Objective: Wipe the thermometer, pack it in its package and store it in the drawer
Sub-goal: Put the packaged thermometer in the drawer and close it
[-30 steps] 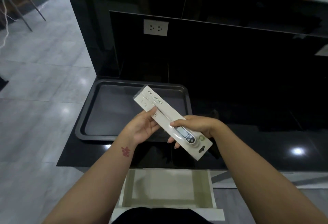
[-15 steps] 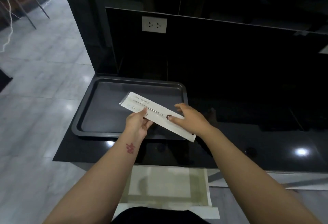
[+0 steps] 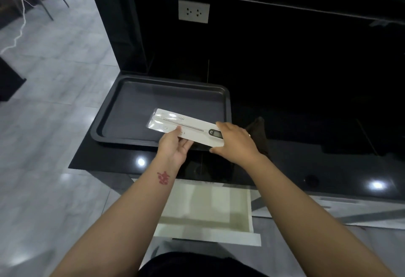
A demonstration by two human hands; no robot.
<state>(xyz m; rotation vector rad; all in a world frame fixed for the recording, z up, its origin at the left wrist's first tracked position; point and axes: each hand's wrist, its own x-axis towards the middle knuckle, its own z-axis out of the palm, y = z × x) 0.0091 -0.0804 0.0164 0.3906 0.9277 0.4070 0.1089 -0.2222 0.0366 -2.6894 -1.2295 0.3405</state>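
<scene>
Thermometer: slim digital probe thermometer (image 3: 213, 132) w/ dark head + small display, thin metal probe running left; sits inside its pkg, head end at right, partly under the right hand.
Package: long white card pkg w/ clear glossy plastic front (image 3: 188, 127), held roughly flat, left end tilted slightly far; left part hovers over the near-right corner of the tray, right part over the counter edge. Print on it too small to read.
Left hand: left hand (image 3: 175, 147) at the near long edge, mid-pkg; thumb on top, fingers below, pinched shut on the pkg. Red mark on the inner wrist.
Right hand: right hand (image 3: 235, 143) covers the right end from above; fingers on top, thumb curled under the near edge, clamped on the pkg.
Tray: dark grey rectangular metal baking tray w/ raised rim (image 3: 131, 92), on the left part of the counter.
Counter: glossy black countertop (image 3: 317, 167), ceiling lights reflected in it.
Cloth: dark crumpled cloth (image 3: 259, 132) on the counter, just right of the right hand.
Drawer: pale open drawer w/ white rim (image 3: 208, 206) below the near counter edge, btwn the forearms.
Socket: white wall socket plate (image 3: 194, 11) on the black back panel, far side.
Floor: grey tiled floor (image 3: 43, 123) at left.
</scene>
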